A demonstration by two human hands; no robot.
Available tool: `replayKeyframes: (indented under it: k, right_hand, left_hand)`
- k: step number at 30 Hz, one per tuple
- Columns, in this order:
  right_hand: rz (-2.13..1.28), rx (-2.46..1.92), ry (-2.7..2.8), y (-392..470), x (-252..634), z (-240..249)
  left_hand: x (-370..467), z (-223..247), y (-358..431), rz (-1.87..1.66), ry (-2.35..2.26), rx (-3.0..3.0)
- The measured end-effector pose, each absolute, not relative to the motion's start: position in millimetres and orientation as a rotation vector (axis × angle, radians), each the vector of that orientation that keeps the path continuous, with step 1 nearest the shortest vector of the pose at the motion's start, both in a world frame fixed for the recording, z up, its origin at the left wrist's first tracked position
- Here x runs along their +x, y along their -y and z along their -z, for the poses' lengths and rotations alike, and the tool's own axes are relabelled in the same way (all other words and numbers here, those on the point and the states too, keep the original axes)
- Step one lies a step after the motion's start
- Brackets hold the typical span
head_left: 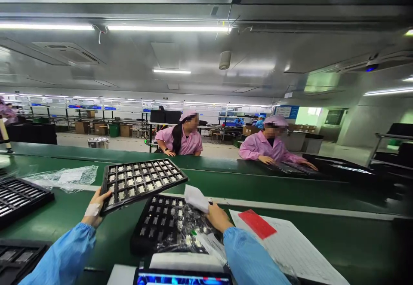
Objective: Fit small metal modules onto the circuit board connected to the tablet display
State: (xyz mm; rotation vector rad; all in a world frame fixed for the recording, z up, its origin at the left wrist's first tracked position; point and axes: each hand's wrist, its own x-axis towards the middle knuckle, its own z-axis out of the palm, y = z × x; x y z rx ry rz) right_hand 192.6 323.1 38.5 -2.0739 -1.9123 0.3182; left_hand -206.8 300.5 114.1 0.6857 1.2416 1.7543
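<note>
My left hand [96, 208] grips the near left corner of a black compartment tray [142, 182] filled with small metal parts and holds it tilted above the green bench. My right hand [217, 216] pinches a white slip of paper [195, 197] over a second black tray stack [161, 225], which lies partly wrapped in clear plastic film [190, 229]. Both my sleeves are blue.
More black trays lie at the left edge [19, 197] and near left [16, 257]. A clear bag [69, 176] lies at the back left, a printed sheet with a red tag [258, 224] on the right. Two people in pink work across the conveyor [226, 177]. A screen [183, 277] sits near me.
</note>
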Motion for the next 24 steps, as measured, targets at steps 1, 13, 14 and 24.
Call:
replayKeyframes:
  k: [1, 13, 14, 24]
  right_hand:
    - [-0.383, -1.998, 1.965, -322.7, 192.2, -39.0]
    - [-1.239, -1.065, 1.377, -272.4, 194.0, -154.8]
    - [-1.3, -1.001, 1.327, -259.9, 198.7, -163.8]
    - [-1.348, -0.801, 1.051, -151.9, 254.5, -150.4]
  left_hand:
    - [-206.5, -118.1, -293.6, -1.767, -1.232, 0.677]
    - [-161.8, -158.2, -187.8, -1.681, -1.111, 0.747]
    - [-155.0, -159.2, -180.2, -1.663, -1.095, 0.752]
    - [-111.5, -124.7, -120.1, -1.52, -0.968, 0.802]
